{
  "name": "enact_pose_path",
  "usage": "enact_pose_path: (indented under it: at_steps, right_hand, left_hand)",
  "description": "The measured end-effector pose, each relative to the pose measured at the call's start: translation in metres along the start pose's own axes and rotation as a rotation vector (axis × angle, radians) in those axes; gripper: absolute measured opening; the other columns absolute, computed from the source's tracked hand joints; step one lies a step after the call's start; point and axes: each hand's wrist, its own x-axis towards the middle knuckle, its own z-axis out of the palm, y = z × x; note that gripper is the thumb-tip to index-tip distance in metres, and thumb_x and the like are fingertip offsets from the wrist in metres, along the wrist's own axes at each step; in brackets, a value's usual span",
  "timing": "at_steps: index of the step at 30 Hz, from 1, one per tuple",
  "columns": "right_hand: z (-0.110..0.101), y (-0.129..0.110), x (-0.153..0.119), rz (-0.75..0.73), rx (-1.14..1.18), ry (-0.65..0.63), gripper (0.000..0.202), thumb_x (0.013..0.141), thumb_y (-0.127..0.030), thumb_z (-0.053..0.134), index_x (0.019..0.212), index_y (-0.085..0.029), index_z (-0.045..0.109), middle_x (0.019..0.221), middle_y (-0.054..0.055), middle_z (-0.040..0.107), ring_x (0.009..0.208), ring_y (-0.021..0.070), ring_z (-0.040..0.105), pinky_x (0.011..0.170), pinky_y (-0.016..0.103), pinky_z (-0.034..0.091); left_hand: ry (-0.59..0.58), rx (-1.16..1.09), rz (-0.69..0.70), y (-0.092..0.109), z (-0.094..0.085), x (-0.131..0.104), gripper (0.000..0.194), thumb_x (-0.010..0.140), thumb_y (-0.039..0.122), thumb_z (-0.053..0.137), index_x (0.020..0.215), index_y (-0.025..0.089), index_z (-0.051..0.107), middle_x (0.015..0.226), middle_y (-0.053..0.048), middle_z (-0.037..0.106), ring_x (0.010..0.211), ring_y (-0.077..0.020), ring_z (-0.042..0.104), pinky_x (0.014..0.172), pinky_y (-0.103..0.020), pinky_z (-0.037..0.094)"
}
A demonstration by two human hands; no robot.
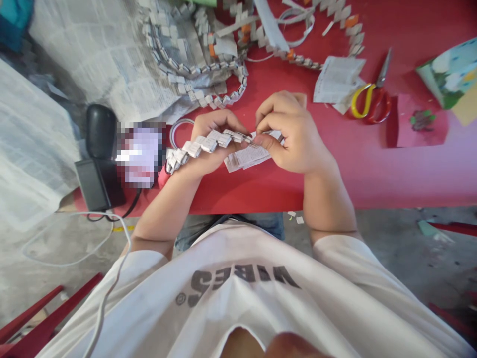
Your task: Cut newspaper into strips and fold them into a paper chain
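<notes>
A zigzag chain of folded newspaper strips [208,143] lies over my left hand [216,134], running from the wrist to the fingertips. That hand is closed on the chain near its right end. My right hand [285,129] pinches the same end between thumb and fingers, close to the left fingertips. The exact fold between the fingers is too small to make out. Beneath both hands, flat newspaper pieces [242,158] lie on the red table [253,196].
Longer folded-paper chains [223,99] are heaped at the back beside newspaper sheets [97,54]. Scissors [372,97] lie on the right near a pink card [421,124]. On the left are a black adapter [97,184], a dark rounded object [100,130] and a white cable [108,283].
</notes>
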Motion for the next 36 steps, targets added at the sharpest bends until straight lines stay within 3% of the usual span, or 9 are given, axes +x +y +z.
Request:
enact_pose_path:
  at_steps: [6, 11, 15, 19, 23, 26, 29, 34, 36]
  right_hand:
    - [-0.01, -0.004, -0.001, -0.013, -0.002, -0.027, 0.017, 0.098, -0.028, 0.072, 0.084, -0.026, 0.063, 0.104, 0.003, 0.074, 0.105, 0.027, 0.067, 0.105, 0.058, 0.042]
    - [0.001, 0.001, -0.002, -0.005, -0.087, -0.063, 0.012, 0.095, -0.027, 0.076, 0.087, -0.025, 0.068, 0.108, 0.004, 0.075, 0.11, 0.0284, 0.067, 0.106, 0.058, 0.041]
    - [0.008, 0.008, -0.002, 0.012, -0.079, -0.072, 0.015, 0.1, -0.041, 0.075, 0.094, -0.028, 0.072, 0.11, 0.005, 0.078, 0.105, 0.0287, 0.069, 0.108, 0.059, 0.043]
    - [0.002, 0.01, 0.0, -0.019, -0.038, 0.075, 0.03, 0.1, -0.056, 0.072, 0.121, -0.035, 0.074, 0.131, 0.007, 0.078, 0.123, 0.0324, 0.07, 0.116, 0.059, 0.042]
    - [0.001, 0.017, 0.002, 0.004, -0.033, 0.15, 0.029, 0.103, -0.05, 0.068, 0.128, -0.037, 0.074, 0.138, 0.007, 0.077, 0.131, 0.034, 0.07, 0.118, 0.059, 0.045]
    - [0.012, 0.027, 0.002, 0.056, -0.004, 0.177, 0.024, 0.108, -0.047, 0.061, 0.122, -0.035, 0.077, 0.129, 0.007, 0.081, 0.122, 0.0309, 0.076, 0.115, 0.057, 0.051]
    - [0.034, 0.031, 0.002, 0.048, 0.074, 0.216, 0.031, 0.11, -0.053, 0.058, 0.116, -0.029, 0.076, 0.114, 0.006, 0.083, 0.107, 0.0254, 0.08, 0.11, 0.053, 0.058]
    - [0.066, 0.027, -0.004, 0.05, 0.256, 0.459, 0.034, 0.111, -0.057, 0.055, 0.119, -0.026, 0.063, 0.098, 0.0, 0.079, 0.09, 0.0181, 0.08, 0.092, 0.042, 0.065]
    - [0.07, 0.028, -0.007, -0.019, 0.236, 0.414, 0.029, 0.112, -0.053, 0.053, 0.114, -0.027, 0.064, 0.098, 0.001, 0.078, 0.09, 0.0184, 0.079, 0.091, 0.042, 0.065]
  left_hand:
    - [-0.009, -0.003, 0.03, 0.001, 0.002, -0.003, 0.028, 0.086, 0.048, 0.093, 0.094, 0.028, 0.076, 0.088, -0.001, 0.08, 0.07, -0.0201, 0.077, 0.06, -0.033, 0.06]
    - [0.017, -0.026, 0.047, 0.001, 0.003, -0.003, 0.032, 0.083, 0.051, 0.095, 0.093, 0.027, 0.078, 0.085, -0.002, 0.08, 0.068, -0.0191, 0.075, 0.057, -0.032, 0.057]
    - [0.049, -0.052, 0.024, 0.0, 0.004, 0.0, 0.036, 0.082, 0.057, 0.096, 0.091, 0.027, 0.077, 0.085, 0.0, 0.081, 0.069, -0.0177, 0.075, 0.058, -0.031, 0.057]
    - [0.16, -0.15, 0.018, -0.002, 0.006, 0.005, 0.044, 0.08, 0.066, 0.094, 0.089, 0.027, 0.074, 0.084, 0.002, 0.08, 0.071, -0.017, 0.076, 0.062, -0.031, 0.059]
    - [0.198, -0.273, 0.098, 0.0, 0.007, 0.007, 0.04, 0.083, 0.061, 0.094, 0.095, 0.028, 0.074, 0.089, 0.003, 0.08, 0.075, -0.0158, 0.075, 0.067, -0.031, 0.06]
    - [0.182, -0.347, 0.159, 0.002, 0.007, 0.009, 0.034, 0.084, 0.053, 0.096, 0.095, 0.028, 0.075, 0.091, 0.002, 0.08, 0.078, -0.0151, 0.075, 0.069, -0.029, 0.061]
    - [0.165, -0.369, 0.195, 0.0, 0.007, 0.011, 0.033, 0.086, 0.048, 0.096, 0.092, 0.027, 0.071, 0.092, 0.002, 0.078, 0.081, -0.0159, 0.078, 0.072, -0.029, 0.063]
    - [0.222, -0.388, 0.303, -0.001, 0.008, 0.012, 0.044, 0.081, 0.053, 0.099, 0.089, 0.024, 0.067, 0.089, 0.002, 0.075, 0.078, -0.0159, 0.078, 0.068, -0.028, 0.062]
    - [0.248, -0.427, 0.31, 0.002, 0.008, 0.01, 0.037, 0.083, 0.043, 0.099, 0.094, 0.025, 0.07, 0.094, 0.0, 0.076, 0.081, -0.0156, 0.078, 0.071, -0.029, 0.063]
